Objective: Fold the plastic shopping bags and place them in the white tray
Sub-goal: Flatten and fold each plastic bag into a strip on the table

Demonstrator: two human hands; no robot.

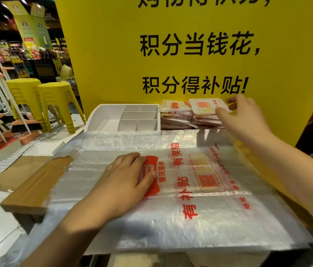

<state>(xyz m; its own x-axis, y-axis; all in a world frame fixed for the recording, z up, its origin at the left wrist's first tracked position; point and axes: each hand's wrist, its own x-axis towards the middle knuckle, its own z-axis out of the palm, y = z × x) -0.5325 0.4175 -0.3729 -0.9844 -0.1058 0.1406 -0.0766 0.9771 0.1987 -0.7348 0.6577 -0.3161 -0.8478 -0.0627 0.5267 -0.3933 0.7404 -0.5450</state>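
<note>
A clear plastic shopping bag [200,214] with red print lies spread flat across the small table. My left hand [126,182] rests flat on it, fingers straight, over the red logo. My right hand [242,114] reaches to the far right and pinches a folded bag [205,106] lying on top of the right-hand stack. A second stack of folded bags [175,114] stands just left of it. The white tray [103,116], with several dividers, sits at the back left of the table with nothing visible in it.
A yellow sign board [113,54] rises right behind the stacks and tray. The table's wooden edge [36,185] shows at the left. Two yellow stools [55,101] and brooms [19,124] stand on the floor to the left.
</note>
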